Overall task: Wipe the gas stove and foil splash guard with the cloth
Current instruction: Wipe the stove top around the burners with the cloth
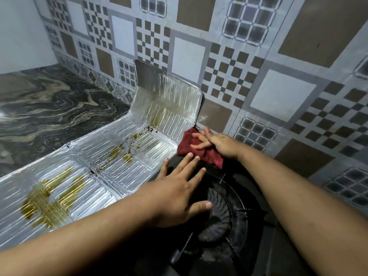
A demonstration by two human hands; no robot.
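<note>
A black gas stove (245, 232) fills the lower middle, its round burner and pan support showing. A silver foil splash guard (123, 148) runs along its left side and folds up at the far end; brown-yellow grease streaks mark it. My right hand (217, 142) presses a dark red cloth (191, 144) flat on the stove's far corner, right beside the guard's upright end. My left hand (179, 192) lies flat on the stove top with fingers spread, holding nothing, its fingertips just short of the cloth.
A patterned tile wall (258, 66) rises directly behind the stove and guard. A dark marbled countertop (49, 108) stretches to the left of the guard. A plain white wall closes the far left corner.
</note>
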